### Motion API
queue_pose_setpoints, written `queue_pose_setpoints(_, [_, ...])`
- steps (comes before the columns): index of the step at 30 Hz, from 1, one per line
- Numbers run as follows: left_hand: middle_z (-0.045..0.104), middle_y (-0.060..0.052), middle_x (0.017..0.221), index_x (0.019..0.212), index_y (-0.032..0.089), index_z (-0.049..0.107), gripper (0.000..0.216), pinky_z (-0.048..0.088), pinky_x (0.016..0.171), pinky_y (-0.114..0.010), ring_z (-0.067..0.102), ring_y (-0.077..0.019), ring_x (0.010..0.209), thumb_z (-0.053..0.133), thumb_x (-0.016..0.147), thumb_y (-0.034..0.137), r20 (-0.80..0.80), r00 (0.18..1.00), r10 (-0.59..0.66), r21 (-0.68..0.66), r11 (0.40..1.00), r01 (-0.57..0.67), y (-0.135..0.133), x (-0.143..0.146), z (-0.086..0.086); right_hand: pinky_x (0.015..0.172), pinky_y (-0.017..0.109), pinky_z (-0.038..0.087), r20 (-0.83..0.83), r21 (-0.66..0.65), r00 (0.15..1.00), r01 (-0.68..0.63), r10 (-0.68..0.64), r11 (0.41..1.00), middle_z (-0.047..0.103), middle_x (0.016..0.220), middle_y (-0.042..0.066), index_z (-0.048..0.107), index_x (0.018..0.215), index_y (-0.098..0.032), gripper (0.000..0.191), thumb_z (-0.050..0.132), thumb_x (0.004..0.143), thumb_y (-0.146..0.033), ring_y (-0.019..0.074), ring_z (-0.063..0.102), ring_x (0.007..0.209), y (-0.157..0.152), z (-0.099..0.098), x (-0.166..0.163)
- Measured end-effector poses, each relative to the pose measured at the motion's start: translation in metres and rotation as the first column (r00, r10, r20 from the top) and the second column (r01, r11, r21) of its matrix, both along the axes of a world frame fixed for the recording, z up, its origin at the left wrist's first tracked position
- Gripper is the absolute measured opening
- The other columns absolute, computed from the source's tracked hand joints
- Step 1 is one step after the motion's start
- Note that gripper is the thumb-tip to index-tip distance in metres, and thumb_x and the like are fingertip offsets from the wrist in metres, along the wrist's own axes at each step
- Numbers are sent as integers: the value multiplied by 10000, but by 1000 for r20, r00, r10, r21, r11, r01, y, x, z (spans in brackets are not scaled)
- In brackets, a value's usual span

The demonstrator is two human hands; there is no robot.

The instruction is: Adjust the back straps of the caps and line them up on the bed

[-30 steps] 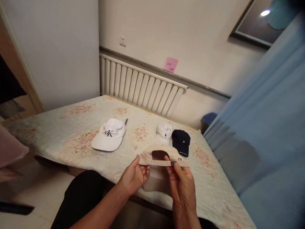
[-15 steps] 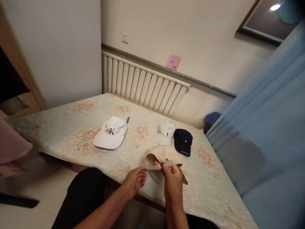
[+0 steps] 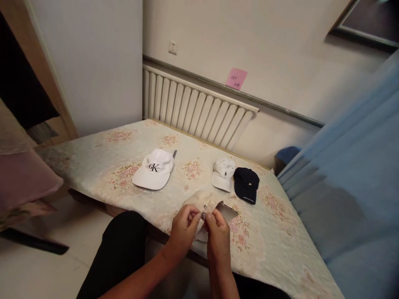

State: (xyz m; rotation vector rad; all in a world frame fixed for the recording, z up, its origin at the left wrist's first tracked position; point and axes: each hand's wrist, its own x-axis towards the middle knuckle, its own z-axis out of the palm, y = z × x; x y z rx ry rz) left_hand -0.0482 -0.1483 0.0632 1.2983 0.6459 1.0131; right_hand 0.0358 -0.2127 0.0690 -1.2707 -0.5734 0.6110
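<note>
Both hands pinch the back of a beige cap near the front edge of the bed. My left hand is closed on the left part of its strap, fingertips at a small metal buckle. My right hand grips the strap just to the right of the buckle. The cap's brim sticks out to the right. Beyond it lie a small white cap and a dark navy cap, side by side. Farther left sits a white cap with black CK lettering.
The caps rest on a bed with a floral cover. A radiator runs along the wall behind it. A blue curtain hangs at the right, and pink cloth hangs at the left.
My left hand has moved from the cap's edge to the strap beside my right hand. The beige cap has turned, so its buckle now shows between my fingers. The view has shifted slightly left.
</note>
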Motion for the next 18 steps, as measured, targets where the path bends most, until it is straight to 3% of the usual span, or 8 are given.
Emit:
queue_pose_setpoints(5, [561,-10,726,705,201,675,166,340,661,-233,451,-159,674,689,653,44,98,995,21,-123,992,-9,7,-3,-3,800,301,477,27,-51,998,-49,50,997,699,970,53,648,1036,-163,306,591,802,-352,193,629,884,7,-8,-6])
queue_pose_setpoints(11, [553,-5,761,788,213,703,229,352,666,-224,465,-154,704,683,638,41,75,994,75,-54,996,-71,20,-12,-2,830,329,487,-10,-84,995,-104,104,991,707,983,60,663,1069,-187,359,618,768,-378,219,639,922,15,-19,-14])
queue_pose_setpoints(15, [505,28,695,820,189,686,224,349,609,-224,444,-120,625,663,627,78,-31,999,22,-134,991,-25,28,-13,-9,836,331,482,14,-116,989,-144,147,983,707,951,63,677,1044,-182,345,625,763,-375,225,627,945,17,-23,-14])
queue_pose_setpoints(18, [468,51,637,785,172,640,174,340,585,-221,435,-104,592,658,620,120,-10,998,-62,-230,971,58,28,-14,-11,852,322,467,46,-137,979,-191,199,972,700,964,48,682,1025,-192,309,598,786,-370,205,619,925,16,-25,-10])
